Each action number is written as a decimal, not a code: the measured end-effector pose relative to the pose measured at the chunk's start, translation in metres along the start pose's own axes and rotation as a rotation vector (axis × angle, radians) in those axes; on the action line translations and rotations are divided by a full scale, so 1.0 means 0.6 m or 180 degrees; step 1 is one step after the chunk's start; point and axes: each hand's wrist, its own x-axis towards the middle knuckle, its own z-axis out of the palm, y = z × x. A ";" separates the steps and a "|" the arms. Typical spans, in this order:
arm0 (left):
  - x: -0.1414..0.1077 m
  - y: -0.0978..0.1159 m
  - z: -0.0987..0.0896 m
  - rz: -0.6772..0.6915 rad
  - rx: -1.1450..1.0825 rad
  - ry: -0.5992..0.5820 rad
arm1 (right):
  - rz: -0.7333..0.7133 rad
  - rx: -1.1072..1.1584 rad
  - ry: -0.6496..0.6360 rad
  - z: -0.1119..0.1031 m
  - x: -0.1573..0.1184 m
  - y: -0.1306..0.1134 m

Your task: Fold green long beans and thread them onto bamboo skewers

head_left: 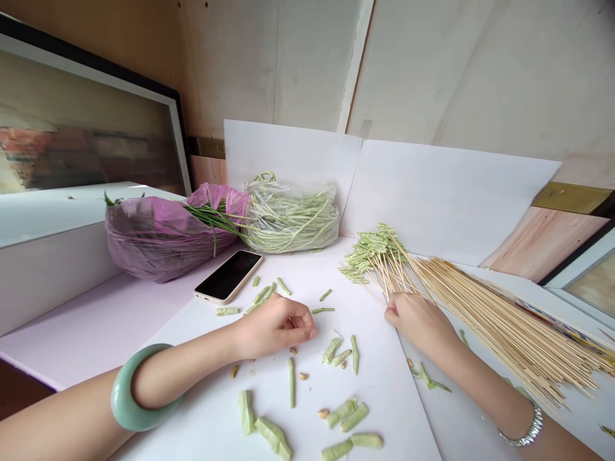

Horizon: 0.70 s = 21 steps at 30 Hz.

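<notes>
My left hand [281, 325] hovers over the white tabletop [192, 397], fingers loosely curled and nothing visible in them. Cut pieces of green long bean [292, 382] lie scattered around it. My right hand [418, 317] is closed at the lower ends of bamboo skewers [391, 272]; at least one skewer seems to run into its grip, though the fingers hide how many. Green bean pieces threaded on these skewers form a pile [375, 246] beyond the hand. Beside my right forearm lies a large bundle of bare bamboo skewers [500, 320].
A phone [229, 276] lies at the left. Behind it sit a purple plastic bag [158, 237] of greens and a clear bag [293, 218] of long beans. White boards [451, 198] stand along the back. Small tan seeds [303, 376] dot the surface.
</notes>
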 end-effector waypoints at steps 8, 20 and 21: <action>-0.002 0.003 0.002 -0.0023 0.0029 -0.0028 | -0.0010 0.1098 0.0173 -0.015 0.012 0.033; -0.004 0.006 0.003 -0.0087 -0.0107 -0.0138 | 0.0383 0.1802 0.1480 -0.046 0.042 0.100; -0.004 0.007 0.003 -0.0087 -0.0108 -0.0141 | 0.0384 0.1773 0.1461 -0.038 0.050 0.105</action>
